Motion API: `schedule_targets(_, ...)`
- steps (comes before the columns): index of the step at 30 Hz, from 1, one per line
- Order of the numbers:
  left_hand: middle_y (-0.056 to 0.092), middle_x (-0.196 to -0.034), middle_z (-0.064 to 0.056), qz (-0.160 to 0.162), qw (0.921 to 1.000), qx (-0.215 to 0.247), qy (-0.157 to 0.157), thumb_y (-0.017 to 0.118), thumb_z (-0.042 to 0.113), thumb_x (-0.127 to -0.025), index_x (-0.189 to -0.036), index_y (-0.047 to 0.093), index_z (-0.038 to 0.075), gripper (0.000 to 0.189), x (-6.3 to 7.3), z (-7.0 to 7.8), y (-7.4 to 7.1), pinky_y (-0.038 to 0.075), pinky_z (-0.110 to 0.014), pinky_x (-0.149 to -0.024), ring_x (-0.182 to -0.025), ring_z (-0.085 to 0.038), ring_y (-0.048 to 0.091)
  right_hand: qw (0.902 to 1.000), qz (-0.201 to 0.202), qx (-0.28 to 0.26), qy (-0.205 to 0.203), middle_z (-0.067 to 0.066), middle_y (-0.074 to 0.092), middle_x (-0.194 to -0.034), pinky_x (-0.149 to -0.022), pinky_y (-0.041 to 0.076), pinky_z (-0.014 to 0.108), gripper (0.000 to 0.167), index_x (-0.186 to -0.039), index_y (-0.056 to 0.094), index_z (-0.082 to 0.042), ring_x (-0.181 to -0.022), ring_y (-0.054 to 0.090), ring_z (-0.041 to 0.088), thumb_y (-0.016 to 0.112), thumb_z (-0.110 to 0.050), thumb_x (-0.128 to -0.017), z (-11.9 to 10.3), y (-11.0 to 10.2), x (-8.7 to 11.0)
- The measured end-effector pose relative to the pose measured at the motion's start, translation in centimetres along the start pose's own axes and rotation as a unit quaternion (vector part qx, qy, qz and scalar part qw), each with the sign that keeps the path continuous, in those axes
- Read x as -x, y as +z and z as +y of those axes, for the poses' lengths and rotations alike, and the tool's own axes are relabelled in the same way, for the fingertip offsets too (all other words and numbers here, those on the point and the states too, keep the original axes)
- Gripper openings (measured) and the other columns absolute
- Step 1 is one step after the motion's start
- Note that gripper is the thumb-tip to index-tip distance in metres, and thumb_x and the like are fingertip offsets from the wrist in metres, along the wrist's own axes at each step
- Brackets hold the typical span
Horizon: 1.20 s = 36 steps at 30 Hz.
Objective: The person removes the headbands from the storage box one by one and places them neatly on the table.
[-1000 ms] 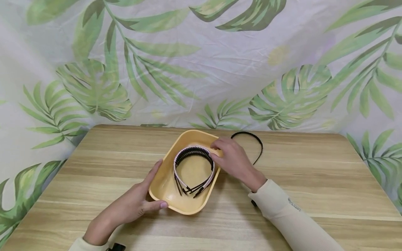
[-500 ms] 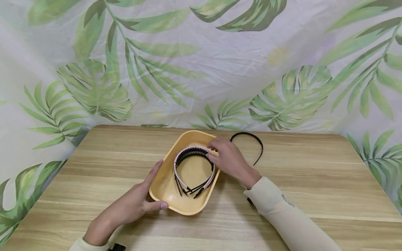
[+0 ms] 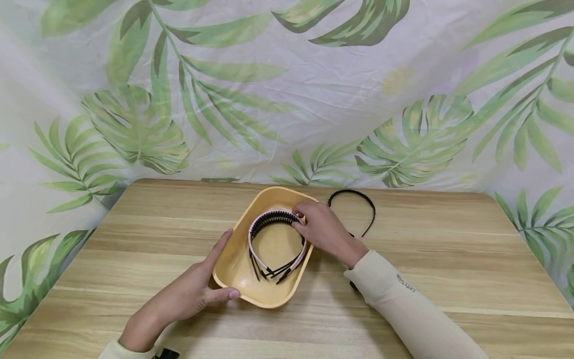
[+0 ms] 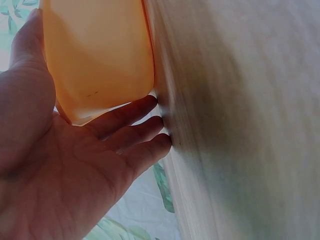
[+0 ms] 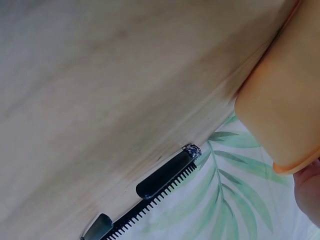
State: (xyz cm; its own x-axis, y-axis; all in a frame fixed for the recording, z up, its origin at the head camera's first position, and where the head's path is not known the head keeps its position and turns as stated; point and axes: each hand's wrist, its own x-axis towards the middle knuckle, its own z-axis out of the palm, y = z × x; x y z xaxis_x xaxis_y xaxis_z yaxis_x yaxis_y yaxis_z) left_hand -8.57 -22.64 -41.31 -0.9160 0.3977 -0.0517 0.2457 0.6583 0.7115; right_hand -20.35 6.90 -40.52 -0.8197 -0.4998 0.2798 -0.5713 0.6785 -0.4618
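A yellow plastic box [image 3: 235,271] stands slantwise on the wooden table. Inside it lie several headbands [image 3: 274,217], nested together: a pale pink one and black toothed ones, their ends crossing. My left hand [image 3: 193,291] grips the near left corner of the box, thumb at the near rim and fingers along the side. In the left wrist view three fingers [image 4: 145,155] extend beneath the box's wall. My right hand [image 3: 325,227] reaches over the right rim, its curled fingertips pinching the upper right of the nested headbands. The exact contact is partly hidden by the hand.
Another black headband [image 3: 373,212] lies on the table behind the right hand, to the right of the box. The right wrist view shows its toothed band and a dark end piece [image 5: 165,175]. A leaf-patterned cloth [image 3: 251,99] hangs along the table's back edge.
My right hand has slid left and slightly down from the box's right rim onto the headbands, uncovering more of the loose black headband. The left hand and box have stayed put.
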Motion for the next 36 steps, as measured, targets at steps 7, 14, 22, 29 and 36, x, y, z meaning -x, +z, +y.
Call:
schedule_targets(7,0.045,-0.159,-0.028,-0.002,1.0,0.002,-0.006,0.081,0.05,-0.088,-0.17,-0.002,0.03,0.119,0.0,0.1,-0.1,0.038,-0.062,-0.114,-0.137,-0.035,0.054,1.0,-0.003,0.006,0.006,0.007,0.073,-0.098,-0.078,0.056,0.038,0.011,-0.103,0.075,-0.003,-0.087,0.066,0.021,0.076,-0.005,-0.092,-0.3,-0.2,-0.1)
schedule_targets(14,0.041,-0.162,-0.028,0.0,1.0,0.007,-0.001,0.081,0.048,-0.088,-0.17,-0.002,0.03,0.118,0.1,0.2,-0.2,0.035,-0.064,-0.115,-0.141,-0.038,0.051,0.9999,-0.009,0.006,0.012,0.009,0.074,-0.103,-0.08,0.058,0.039,0.012,-0.106,0.074,-0.003,-0.09,0.067,0.022,0.074,-0.002,-0.093,-0.4,0.0,-0.1)
schedule_targets(22,0.04,-0.163,-0.027,0.0,1.0,0.006,-0.003,0.081,0.049,-0.088,-0.17,-0.002,0.031,0.118,0.1,0.2,-0.2,0.036,-0.064,-0.115,-0.141,-0.038,0.051,0.9998,-0.004,0.002,0.018,0.011,0.075,-0.107,-0.081,0.058,0.04,0.014,-0.107,0.075,-0.003,-0.093,0.07,0.025,0.071,0.001,-0.094,-0.6,-0.1,-0.2)
schedule_targets(29,0.041,-0.162,-0.028,0.0,1.0,0.006,-0.003,0.081,0.049,-0.088,-0.17,-0.002,0.031,0.118,0.1,0.2,-0.1,0.035,-0.064,-0.115,-0.141,-0.039,0.051,0.9997,0.001,0.0,0.022,0.012,0.075,-0.111,-0.084,0.06,0.042,0.016,-0.109,0.075,-0.003,-0.096,0.072,0.027,0.072,0.0,-0.094,-0.8,-0.1,-0.1)
schedule_targets(36,0.042,-0.161,-0.028,-0.001,1.0,0.007,-0.002,0.081,0.049,-0.088,-0.17,-0.003,0.029,0.119,0.1,0.2,-0.1,0.036,-0.064,-0.115,-0.141,-0.039,0.051,0.9996,0.009,-0.006,0.027,0.014,0.075,-0.112,-0.086,0.06,0.043,0.017,-0.11,0.076,-0.002,-0.098,0.072,0.029,0.074,-0.001,-0.094,-1.2,-0.4,-0.1)
